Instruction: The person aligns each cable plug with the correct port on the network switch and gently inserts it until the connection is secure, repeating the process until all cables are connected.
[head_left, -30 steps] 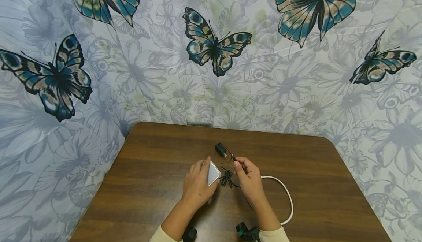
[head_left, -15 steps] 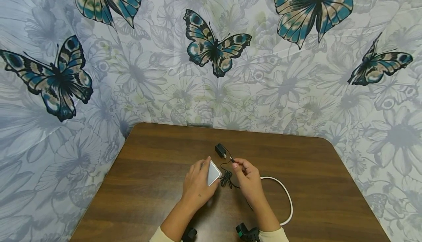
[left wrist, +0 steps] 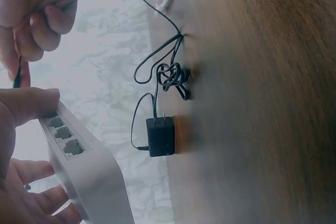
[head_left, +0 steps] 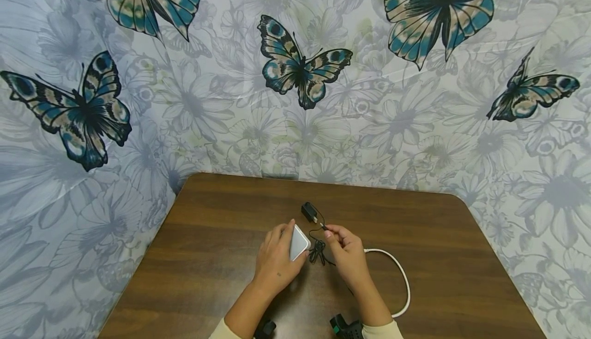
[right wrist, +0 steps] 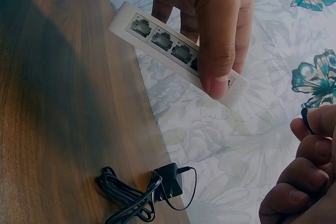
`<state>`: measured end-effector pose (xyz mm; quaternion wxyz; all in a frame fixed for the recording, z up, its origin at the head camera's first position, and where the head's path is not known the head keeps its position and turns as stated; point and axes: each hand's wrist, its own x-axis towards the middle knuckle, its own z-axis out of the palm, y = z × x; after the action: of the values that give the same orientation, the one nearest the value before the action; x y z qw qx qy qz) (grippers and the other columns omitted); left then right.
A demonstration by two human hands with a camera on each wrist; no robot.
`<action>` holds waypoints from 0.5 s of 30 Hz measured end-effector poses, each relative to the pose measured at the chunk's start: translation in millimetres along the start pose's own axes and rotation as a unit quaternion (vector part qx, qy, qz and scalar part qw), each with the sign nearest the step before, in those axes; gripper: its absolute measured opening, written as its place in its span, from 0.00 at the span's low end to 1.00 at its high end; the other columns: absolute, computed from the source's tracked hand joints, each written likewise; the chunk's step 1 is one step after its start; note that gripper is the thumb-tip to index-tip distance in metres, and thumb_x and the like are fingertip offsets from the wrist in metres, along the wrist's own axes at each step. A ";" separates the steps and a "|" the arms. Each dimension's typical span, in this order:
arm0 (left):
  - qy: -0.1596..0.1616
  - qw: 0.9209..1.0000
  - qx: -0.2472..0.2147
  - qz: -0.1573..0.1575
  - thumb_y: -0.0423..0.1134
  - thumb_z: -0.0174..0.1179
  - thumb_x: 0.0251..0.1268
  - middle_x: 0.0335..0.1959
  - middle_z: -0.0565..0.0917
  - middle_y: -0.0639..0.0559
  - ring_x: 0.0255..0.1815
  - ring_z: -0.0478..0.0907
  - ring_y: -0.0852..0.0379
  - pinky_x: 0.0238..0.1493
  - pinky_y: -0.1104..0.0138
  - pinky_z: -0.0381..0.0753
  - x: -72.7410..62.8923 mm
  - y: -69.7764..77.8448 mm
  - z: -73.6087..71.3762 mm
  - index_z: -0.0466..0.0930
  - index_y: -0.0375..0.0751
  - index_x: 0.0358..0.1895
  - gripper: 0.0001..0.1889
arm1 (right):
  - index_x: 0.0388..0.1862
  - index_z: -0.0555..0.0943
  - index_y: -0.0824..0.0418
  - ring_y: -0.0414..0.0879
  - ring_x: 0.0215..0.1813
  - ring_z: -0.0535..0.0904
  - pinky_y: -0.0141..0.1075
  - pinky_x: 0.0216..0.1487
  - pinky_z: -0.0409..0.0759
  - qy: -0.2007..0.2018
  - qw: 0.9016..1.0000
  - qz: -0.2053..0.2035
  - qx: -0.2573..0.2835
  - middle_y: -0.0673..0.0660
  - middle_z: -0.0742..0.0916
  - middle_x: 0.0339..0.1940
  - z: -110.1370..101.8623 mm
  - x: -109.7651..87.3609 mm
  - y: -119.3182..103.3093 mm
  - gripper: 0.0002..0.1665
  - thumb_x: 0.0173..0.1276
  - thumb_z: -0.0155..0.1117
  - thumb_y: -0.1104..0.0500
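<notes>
My left hand (head_left: 277, 259) grips a white network switch (head_left: 299, 243) by its sides, above the table. In the right wrist view, the row of ports on the switch (right wrist: 163, 41) faces the camera, and the thumb covers part of it. My right hand (head_left: 347, 254) pinches the plug end of a thin black power cord (head_left: 323, 227) between thumb and fingertips, a short way right of the switch and apart from it. That cord leads to a tangled bundle (left wrist: 172, 76) and a black power adapter (left wrist: 160, 137) lying on the table.
A white cable (head_left: 406, 282) curves over the table right of my right hand; its ends are hidden. The brown wooden table (head_left: 221, 211) ends at a butterfly-patterned backdrop (head_left: 208, 98). Black wrist devices (head_left: 346, 327) show near both sleeves.
My right hand has shifted slightly down and left, and the plug tip now tilts more to the left. The left hand and the switch have stayed nearly still.
</notes>
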<state>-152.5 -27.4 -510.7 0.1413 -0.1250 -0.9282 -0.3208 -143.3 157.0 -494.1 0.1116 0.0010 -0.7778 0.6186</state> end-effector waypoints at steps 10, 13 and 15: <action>-0.002 1.000 -0.004 -0.002 0.53 0.74 0.50 0.60 0.77 0.46 0.58 0.75 0.47 0.51 0.51 0.77 1.0 0.5 -0.6 0.69 0.45 0.72 0.44 | 0.49 0.85 0.67 0.35 0.21 0.61 0.28 0.23 0.61 -0.019 0.999 0.034 -0.033 0.48 0.72 0.19 0.6 -5.7 -27.4 0.11 0.73 0.60 0.66; -0.001 1.000 -0.005 -0.003 0.53 0.74 0.50 0.60 0.77 0.47 0.58 0.75 0.47 0.51 0.51 0.77 1.0 0.8 -1.0 0.69 0.45 0.72 0.44 | 0.49 0.84 0.71 0.33 0.20 0.61 0.27 0.22 0.60 -0.029 0.999 0.027 -0.030 0.47 0.70 0.17 -0.1 -8.7 -39.3 0.11 0.73 0.60 0.67; -0.001 1.000 -0.005 -0.003 0.53 0.74 0.50 0.60 0.77 0.46 0.58 0.75 0.47 0.51 0.51 0.77 1.3 1.0 -1.3 0.69 0.45 0.72 0.44 | 0.49 0.84 0.72 0.33 0.20 0.60 0.27 0.22 0.60 -0.032 0.999 0.021 -0.028 0.47 0.71 0.17 0.3 -9.1 -39.7 0.11 0.72 0.60 0.68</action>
<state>-153.1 -27.2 -508.7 0.1386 -0.1233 -0.9271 -0.3257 -128.9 146.1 -457.5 0.0739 0.0010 -0.7977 0.5986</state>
